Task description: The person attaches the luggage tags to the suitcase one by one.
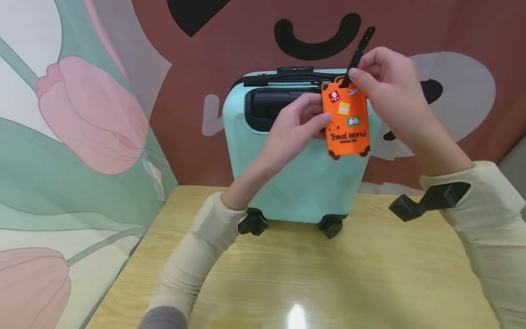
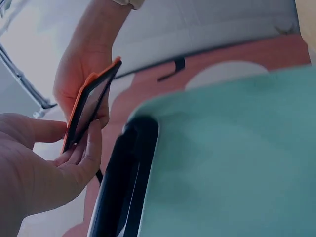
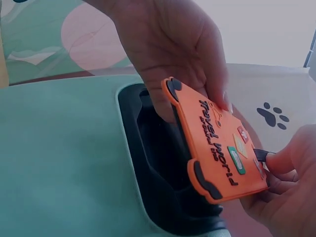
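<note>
A small mint-green suitcase [image 1: 296,173] stands upright on the wooden table [image 1: 328,278], with black wheels and a black handle recess [image 1: 271,107] near its top. In front of that recess my left hand [image 1: 302,121] pinches the left edge of an orange luggage tag [image 1: 346,121] printed "Travel World". My right hand [image 1: 380,75] pinches the tag's black strap [image 1: 358,55] at its top. The right wrist view shows the orange luggage tag [image 3: 217,145] held over the black handle recess [image 3: 158,163]. In the left wrist view the orange luggage tag [image 2: 89,106] appears edge-on between both hands.
A painted wall with tulips [image 1: 90,114] rises to the left and a brown cartoon mural [image 1: 411,27] stands behind the suitcase. A black wrist-mounted device [image 1: 427,201] sits on my right sleeve. Bare tabletop lies in front of the suitcase.
</note>
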